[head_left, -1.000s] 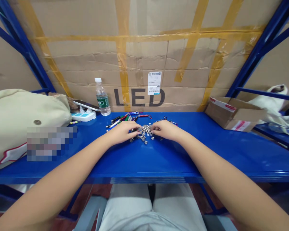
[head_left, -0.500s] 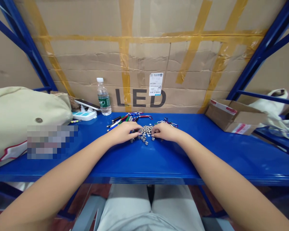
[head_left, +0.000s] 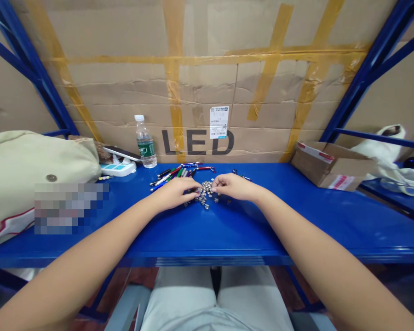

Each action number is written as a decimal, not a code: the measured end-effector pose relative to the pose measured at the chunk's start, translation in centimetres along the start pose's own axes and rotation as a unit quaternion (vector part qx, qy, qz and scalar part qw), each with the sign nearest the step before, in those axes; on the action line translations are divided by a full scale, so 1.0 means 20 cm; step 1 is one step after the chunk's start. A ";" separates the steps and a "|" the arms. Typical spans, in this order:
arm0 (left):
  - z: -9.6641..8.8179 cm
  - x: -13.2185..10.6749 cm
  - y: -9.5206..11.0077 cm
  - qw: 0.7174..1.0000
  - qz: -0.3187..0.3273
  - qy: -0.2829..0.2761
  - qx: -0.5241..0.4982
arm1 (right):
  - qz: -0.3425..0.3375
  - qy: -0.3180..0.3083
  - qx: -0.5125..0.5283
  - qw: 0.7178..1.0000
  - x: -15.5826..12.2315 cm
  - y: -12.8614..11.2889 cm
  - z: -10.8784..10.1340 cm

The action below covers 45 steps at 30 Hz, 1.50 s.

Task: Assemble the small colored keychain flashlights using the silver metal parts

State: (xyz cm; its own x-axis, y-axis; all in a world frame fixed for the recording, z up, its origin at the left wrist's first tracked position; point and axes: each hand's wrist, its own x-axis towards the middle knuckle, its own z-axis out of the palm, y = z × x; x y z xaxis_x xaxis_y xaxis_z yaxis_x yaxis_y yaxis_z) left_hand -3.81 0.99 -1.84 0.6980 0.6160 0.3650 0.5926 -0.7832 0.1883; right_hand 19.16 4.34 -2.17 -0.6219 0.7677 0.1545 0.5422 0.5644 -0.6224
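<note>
Metal pieces (head_left: 207, 186) lie piled at centre frame on the counter (head_left: 207, 234), between left hand (head_left: 178, 192) and right hand (head_left: 232, 187). Apparent step: fingertip handling; next move calls for precise pinching. Grip closure: indiscernible, both hands.

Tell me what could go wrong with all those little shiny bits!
The metal bits could scatter, since they lie loose between the left hand and the right hand. The left hand might bump the pens heaped just beyond it. The bottle might tip if knocked, though its cap is on.
</note>
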 end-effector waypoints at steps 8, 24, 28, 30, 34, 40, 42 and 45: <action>0.01 0.00 0.01 0.998 -0.032 -0.003 -0.047 | -0.027 0.004 0.134 0.991 -0.01 -0.11 0.06; 0.01 -0.01 -0.02 0.996 -0.069 0.017 -0.049 | 0.009 -0.087 -0.150 0.985 -0.07 -0.06 -0.03; 0.00 0.00 0.00 0.997 -0.061 0.013 -0.034 | 0.002 -0.103 -0.214 0.971 -0.07 -0.06 -0.03; -0.01 0.00 0.00 0.998 -0.051 0.009 -0.020 | 0.000 -0.091 -0.224 0.970 -0.07 -0.07 -0.02; 0.00 0.00 0.00 0.999 -0.038 0.005 -0.007 | 0.021 -0.045 -0.286 0.957 -0.05 -0.08 0.01; 0.01 0.00 0.00 1.000 -0.029 0.007 0.001 | 0.009 -0.060 -0.362 0.930 -0.03 -0.10 0.06; 0.01 0.00 0.00 1.000 -0.027 0.007 0.000 | -0.014 -0.047 -0.333 0.942 -0.04 -0.11 0.06; 0.00 0.00 0.01 1.000 -0.022 0.002 -0.004 | -0.065 0.000 -0.251 0.966 -0.04 -0.12 0.04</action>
State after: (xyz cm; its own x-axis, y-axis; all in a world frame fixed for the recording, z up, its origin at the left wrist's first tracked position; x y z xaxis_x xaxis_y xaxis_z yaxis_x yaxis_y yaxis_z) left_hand -3.62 0.84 -1.81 0.6705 0.6488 0.3598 0.6186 -0.7566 0.2118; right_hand 17.92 2.13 -1.53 -0.7032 0.6805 0.2059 0.6652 0.7320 -0.1475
